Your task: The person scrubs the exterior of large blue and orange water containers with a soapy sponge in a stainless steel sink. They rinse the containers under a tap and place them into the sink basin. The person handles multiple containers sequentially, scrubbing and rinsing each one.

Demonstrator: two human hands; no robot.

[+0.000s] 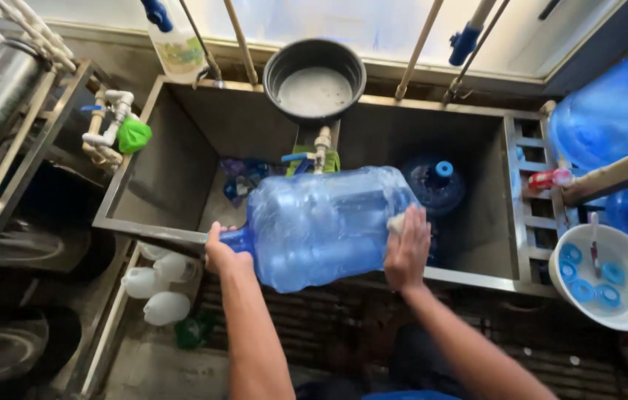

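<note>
jug point(321, 226): big blue water jug, lying sideways across the sink's front rim, centre frame, neck pointing left.
left hand point(223, 252): fingers wrapped around the neck, at the rim's left part.
right hand point(407, 248): palm flat on the jug's base end, fingers spread, pressing a pale pad point(397, 221) to it.
sink point(180, 159): steel, deep; open room in left half, under and behind the jug.
obstructions: tap point(321, 148) just behind the jug; second jug point(436, 185) upright in sink, lower right, close to right hand.
around: black basin point(314, 78) on back edge; white bowl point(603, 275) of blue caps, right; poles along top.
</note>
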